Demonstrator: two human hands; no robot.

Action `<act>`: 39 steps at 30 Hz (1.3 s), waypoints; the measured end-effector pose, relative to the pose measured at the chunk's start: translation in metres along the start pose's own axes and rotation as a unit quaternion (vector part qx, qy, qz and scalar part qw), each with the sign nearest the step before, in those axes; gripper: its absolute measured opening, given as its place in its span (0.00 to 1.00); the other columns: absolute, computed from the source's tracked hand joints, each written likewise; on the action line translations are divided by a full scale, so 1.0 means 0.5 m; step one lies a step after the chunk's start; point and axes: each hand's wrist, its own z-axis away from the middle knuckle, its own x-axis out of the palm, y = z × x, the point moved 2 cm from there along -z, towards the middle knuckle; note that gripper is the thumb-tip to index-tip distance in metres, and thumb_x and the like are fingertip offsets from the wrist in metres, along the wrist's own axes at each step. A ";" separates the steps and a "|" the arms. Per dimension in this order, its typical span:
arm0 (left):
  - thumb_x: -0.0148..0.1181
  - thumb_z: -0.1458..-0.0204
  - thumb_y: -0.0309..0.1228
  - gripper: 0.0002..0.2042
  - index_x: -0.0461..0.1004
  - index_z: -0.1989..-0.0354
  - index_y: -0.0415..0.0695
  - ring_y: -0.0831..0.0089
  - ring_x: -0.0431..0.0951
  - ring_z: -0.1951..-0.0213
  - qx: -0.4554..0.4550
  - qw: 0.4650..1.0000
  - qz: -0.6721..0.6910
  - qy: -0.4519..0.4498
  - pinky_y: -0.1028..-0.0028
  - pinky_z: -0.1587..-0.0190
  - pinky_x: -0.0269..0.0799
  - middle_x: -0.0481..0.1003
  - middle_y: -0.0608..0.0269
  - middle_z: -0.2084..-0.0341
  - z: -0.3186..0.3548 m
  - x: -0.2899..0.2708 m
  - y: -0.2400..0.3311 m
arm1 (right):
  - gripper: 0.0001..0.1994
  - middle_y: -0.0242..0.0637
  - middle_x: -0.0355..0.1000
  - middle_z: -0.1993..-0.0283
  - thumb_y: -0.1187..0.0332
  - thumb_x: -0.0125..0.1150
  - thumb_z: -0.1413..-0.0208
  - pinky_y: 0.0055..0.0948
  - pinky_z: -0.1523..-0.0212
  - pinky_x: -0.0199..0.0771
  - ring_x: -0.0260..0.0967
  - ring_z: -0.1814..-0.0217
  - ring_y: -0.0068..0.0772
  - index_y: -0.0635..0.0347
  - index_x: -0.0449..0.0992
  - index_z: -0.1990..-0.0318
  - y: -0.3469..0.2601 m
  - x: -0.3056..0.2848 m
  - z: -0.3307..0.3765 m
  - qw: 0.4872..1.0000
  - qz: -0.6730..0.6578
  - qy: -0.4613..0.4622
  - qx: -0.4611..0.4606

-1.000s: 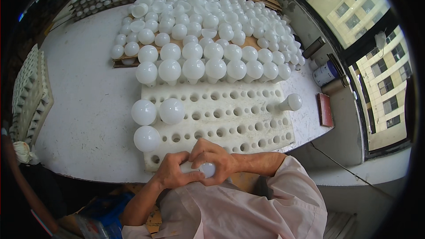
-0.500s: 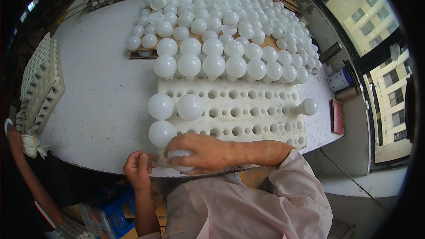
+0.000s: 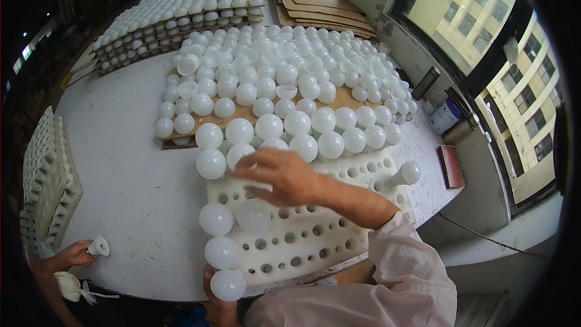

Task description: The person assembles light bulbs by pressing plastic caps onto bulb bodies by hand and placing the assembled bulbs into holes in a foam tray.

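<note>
My right hand hovers with spread fingers over the far left part of a white foam tray full of round holes. It holds nothing and is closest to the white globe bulbs at the tray's far edge. Three bulbs stand in the tray's left holes. My left hand is at the tray's near left corner, mostly hidden, its fingers around a white bulb from below. A single bulb sits tilted at the tray's right edge.
Several rows of white bulbs on cardboard fill the round white table behind the tray. Stacked bulb trays lie farther back, more trays at left. Another person's hand holds a small bulb base at lower left. Windows are on the right.
My right hand has risen from the tray's near edge to over its far left part and opened. My left hand has moved to the near corner with a bulb. The view has tilted forward.
</note>
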 end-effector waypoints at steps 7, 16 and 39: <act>0.37 0.35 0.43 0.25 0.67 0.50 0.28 0.62 0.75 0.54 -0.076 0.995 0.063 0.003 0.65 0.54 0.73 0.74 0.49 0.56 -0.039 -0.043 0.024 | 0.22 0.44 0.71 0.46 0.63 0.58 0.46 0.41 0.43 0.68 0.68 0.43 0.46 0.47 0.70 0.41 0.495 -0.056 -0.035 0.837 0.240 -0.306 0.385; 0.43 0.56 0.11 0.30 0.58 0.38 0.34 0.52 0.56 0.34 0.088 0.855 -0.445 0.252 0.60 0.35 0.56 0.55 0.44 0.34 -0.242 -0.255 0.084 | 0.06 0.50 0.72 0.52 0.69 0.58 0.51 0.37 0.49 0.71 0.71 0.51 0.44 0.61 0.75 0.67 0.517 -0.107 -0.008 0.918 0.214 -0.149 0.298; 0.61 0.52 0.24 0.27 0.61 0.43 0.33 0.66 0.76 0.56 -0.013 0.985 -0.060 0.162 0.69 0.57 0.74 0.73 0.47 0.52 -0.298 -0.398 0.046 | 0.36 0.43 0.67 0.47 0.67 0.70 0.61 0.40 0.44 0.69 0.64 0.44 0.45 0.58 0.63 0.41 0.026 -0.036 0.293 0.963 0.037 -0.234 0.129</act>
